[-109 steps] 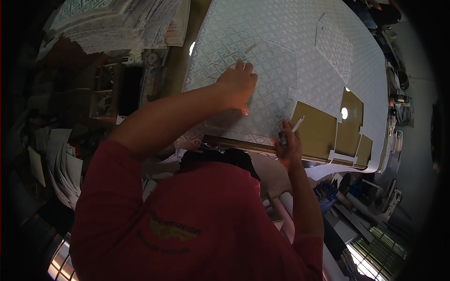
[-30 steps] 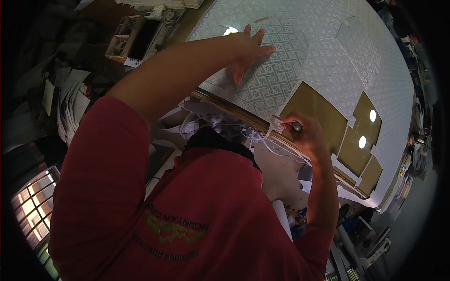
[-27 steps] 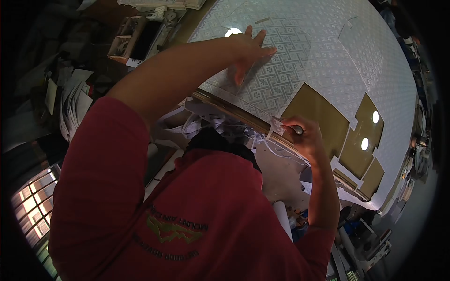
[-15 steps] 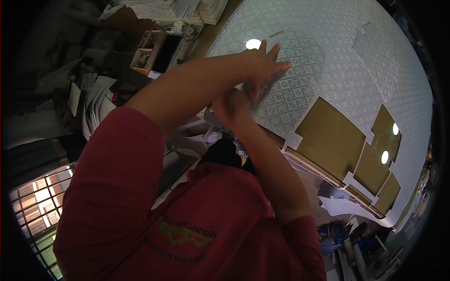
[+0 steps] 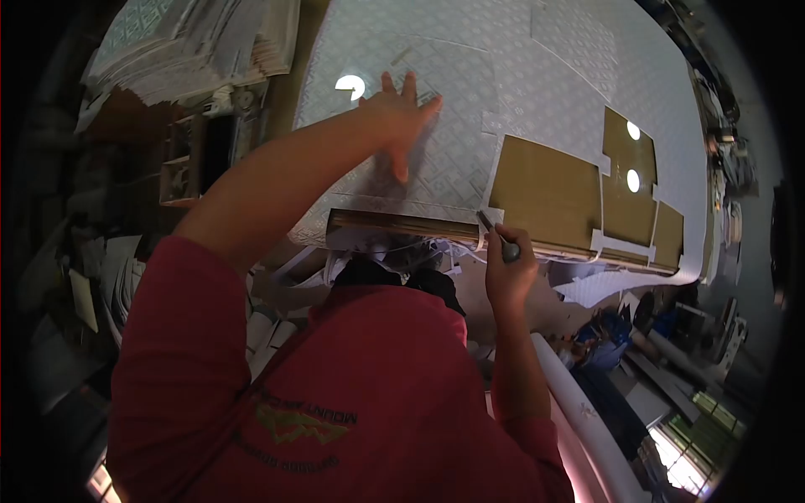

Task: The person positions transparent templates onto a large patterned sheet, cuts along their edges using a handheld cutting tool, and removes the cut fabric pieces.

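Observation:
A pale patterned sheet (image 5: 444, 63) covers the tabletop, with a lattice design showing faintly around my left hand (image 5: 394, 117). That hand lies on the sheet with its fingers spread. My right hand (image 5: 513, 281) is closed around a small hand tool with a rounded grey knob (image 5: 510, 251) and a narrow dark shaft. The tool's tip reaches the sheet's front edge, beside the left corner of a cut-out opening. Its exact kind is unclear, though it looks knife-like. Brown board (image 5: 545, 184) shows through the opening.
More brown openings lie to the right, split by narrow sheet strips. A stack of patterned sheets (image 5: 193, 42) and a wooden box (image 5: 178, 159) are at the left. A loose white strip (image 5: 591, 287) hangs off the front edge. White cables run beneath the table.
My right hand has moved right, from beside my left hand to the opening's corner, and the tool now shows. My left hand stays spread on the sheet. The camera view has turned.

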### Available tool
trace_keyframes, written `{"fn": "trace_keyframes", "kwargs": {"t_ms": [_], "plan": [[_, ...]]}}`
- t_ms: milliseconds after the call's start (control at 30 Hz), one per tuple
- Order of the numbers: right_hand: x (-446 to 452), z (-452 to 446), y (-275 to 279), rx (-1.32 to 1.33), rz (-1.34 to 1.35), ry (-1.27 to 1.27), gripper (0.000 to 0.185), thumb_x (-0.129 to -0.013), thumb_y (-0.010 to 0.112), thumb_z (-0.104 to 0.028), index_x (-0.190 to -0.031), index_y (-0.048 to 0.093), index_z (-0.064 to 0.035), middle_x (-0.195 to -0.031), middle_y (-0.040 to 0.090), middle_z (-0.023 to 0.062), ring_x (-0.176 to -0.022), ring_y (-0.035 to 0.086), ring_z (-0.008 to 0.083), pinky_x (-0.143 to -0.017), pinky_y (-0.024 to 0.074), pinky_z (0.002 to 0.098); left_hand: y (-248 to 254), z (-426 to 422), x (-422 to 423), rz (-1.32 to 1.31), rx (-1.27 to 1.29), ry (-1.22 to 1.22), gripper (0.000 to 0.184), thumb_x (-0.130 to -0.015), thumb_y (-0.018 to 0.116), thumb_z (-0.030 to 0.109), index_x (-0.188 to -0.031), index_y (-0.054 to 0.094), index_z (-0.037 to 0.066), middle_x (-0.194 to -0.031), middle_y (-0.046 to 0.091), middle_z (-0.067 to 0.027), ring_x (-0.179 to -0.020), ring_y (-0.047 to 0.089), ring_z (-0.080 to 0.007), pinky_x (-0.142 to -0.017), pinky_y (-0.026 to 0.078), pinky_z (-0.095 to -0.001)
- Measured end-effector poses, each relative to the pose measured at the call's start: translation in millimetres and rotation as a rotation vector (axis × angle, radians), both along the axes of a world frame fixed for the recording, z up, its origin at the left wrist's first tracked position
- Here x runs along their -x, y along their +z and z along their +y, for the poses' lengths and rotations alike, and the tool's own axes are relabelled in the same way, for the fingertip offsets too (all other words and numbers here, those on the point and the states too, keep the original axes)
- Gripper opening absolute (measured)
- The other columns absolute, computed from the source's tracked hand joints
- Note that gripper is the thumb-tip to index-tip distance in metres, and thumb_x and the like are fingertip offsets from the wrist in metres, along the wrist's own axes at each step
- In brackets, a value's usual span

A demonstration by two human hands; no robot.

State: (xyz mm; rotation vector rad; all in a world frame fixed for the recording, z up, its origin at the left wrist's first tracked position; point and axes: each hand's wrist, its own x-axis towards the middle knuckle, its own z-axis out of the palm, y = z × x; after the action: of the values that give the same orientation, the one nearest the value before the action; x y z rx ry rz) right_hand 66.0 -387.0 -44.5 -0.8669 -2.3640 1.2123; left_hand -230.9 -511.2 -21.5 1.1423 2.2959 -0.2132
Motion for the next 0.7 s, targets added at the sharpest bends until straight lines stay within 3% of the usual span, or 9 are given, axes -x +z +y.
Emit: {"fn": "trace_keyframes", "kwargs": {"t_ms": [133, 200, 433, 500, 533, 600, 700], "plan": [[3, -8, -12, -0.07, 0.044, -0.075, 0.011, -0.095, 0.072, -0.002, -0.105, 0.07, 0.0033, -0.09, 0.076, 0.0125, -0.087, 0.074, 0.0159, -0.074, 0.0567, 0.0289, -1, 1, 2, -0.012, 0.002, -0.04, 0.157, -0.045, 0.104, 0.047, -0.168, 0.009, 0.026, -0.17, 0.0, -0.035, -0.148, 0.015, -0.0684, -0.112, 0.045, -0.0634], [8, -12, -12, -0.001, 0.039, -0.169, 0.009, -0.096, 0.07, -0.002, -0.103, 0.07, 0.0038, -0.09, 0.076, 0.0129, -0.086, 0.075, 0.017, -0.074, 0.057, 0.0296, -3, 3, 3, -0.019, 0.037, -0.017, 0.156, -0.049, 0.103, 0.048, -0.168, 0.006, 0.027, -0.171, -0.006, -0.0325, -0.15, 0.009, -0.0666, -0.103, 0.047, -0.0742], [21, -20, 1, -0.184, -0.034, -0.217, 0.013, -0.094, 0.071, -0.008, -0.101, 0.07, 0.0032, -0.084, 0.075, 0.0152, -0.082, 0.075, 0.0174, -0.073, 0.0573, 0.0315, -4, 5, 3, -0.002, 0.062, -0.039, 0.156, -0.051, 0.102, 0.051, -0.168, 0.002, 0.027, -0.171, -0.006, -0.0324, -0.149, 0.01, -0.068, -0.101, 0.049, -0.0741], [25, -19, -2, -0.143, -0.022, -0.271, 0.012, -0.091, 0.074, -0.011, -0.098, 0.072, -0.0025, -0.083, 0.074, 0.0228, -0.08, 0.075, 0.0392, -0.07, 0.0572, 0.0417, -3, 5, 3, 0.003, 0.076, -0.038, 0.156, -0.052, 0.102, 0.052, -0.168, 0.002, 0.026, -0.171, -0.007, -0.0322, -0.149, 0.009, -0.0682, -0.1, 0.05, -0.0737], [26, -19, -2, -0.146, -0.023, -0.272, 0.012, -0.091, 0.074, -0.011, -0.098, 0.072, -0.0025, -0.083, 0.074, 0.0228, -0.08, 0.075, 0.0392, -0.07, 0.0572, 0.0417, -2, 6, 3, 0.003, 0.073, -0.039, 0.156, -0.052, 0.102, 0.052, -0.168, 0.002, 0.026, -0.171, -0.007, -0.0322, -0.149, 0.009, -0.0682, -0.1, 0.05, -0.0737], [28, -21, -1, -0.163, -0.047, -0.257, 0.013, -0.094, 0.071, -0.009, -0.099, 0.07, 0.0025, -0.082, 0.075, 0.0166, -0.077, 0.075, 0.0195, -0.07, 0.0568, 0.0336, -2, 6, 2, 0.005, 0.088, -0.043, 0.156, -0.053, 0.102, 0.053, -0.168, 0.0, 0.026, -0.17, -0.009, -0.0321, -0.149, 0.009, -0.0688, -0.099, 0.051, -0.0728], [31, -24, 2, -0.191, -0.066, -0.254, 0.013, -0.093, 0.071, -0.01, -0.099, 0.07, 0.0024, -0.081, 0.075, 0.0171, -0.077, 0.075, 0.0202, -0.07, 0.0567, 0.0346, -2, 7, 2, 0.0, 0.09, -0.037, 0.157, -0.053, 0.101, 0.054, -0.168, 0.0, 0.026, -0.17, -0.009, -0.0326, -0.148, 0.008, -0.0699, -0.099, 0.052, -0.0721]]}}
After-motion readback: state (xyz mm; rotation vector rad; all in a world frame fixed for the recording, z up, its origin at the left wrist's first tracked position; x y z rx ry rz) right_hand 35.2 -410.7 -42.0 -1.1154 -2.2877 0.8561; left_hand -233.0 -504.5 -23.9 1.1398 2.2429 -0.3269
